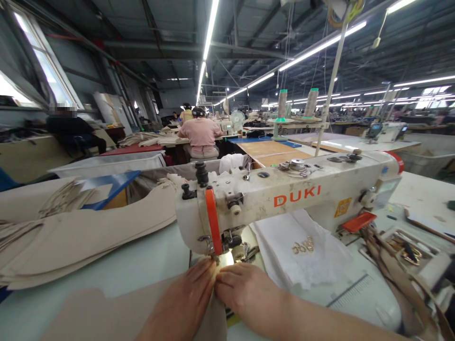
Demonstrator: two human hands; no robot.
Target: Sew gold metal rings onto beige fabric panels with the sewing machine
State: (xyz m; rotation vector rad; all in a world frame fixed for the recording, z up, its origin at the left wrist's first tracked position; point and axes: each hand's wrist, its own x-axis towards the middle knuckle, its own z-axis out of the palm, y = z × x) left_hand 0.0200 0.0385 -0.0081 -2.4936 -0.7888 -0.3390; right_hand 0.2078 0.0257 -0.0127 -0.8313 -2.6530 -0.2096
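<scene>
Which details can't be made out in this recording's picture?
- Head view: part of the fabric, hidden by the left hand and right hand.
- Head view: fabric's lower extent, cut off by bottom edge.
- Head view: exact count of gold pieces, too small and overlapping.

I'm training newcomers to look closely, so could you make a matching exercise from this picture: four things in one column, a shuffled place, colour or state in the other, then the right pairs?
Things
1. Gold rings
2. Thread cones
3. Sewing machine
4. Right hand

Descriptions
A. Upright, with green tops
B. Fingers beside the left hand
C. On a white sheet
D. White, with orange lettering

Pairs: 1-C, 2-A, 3-D, 4-B
</scene>
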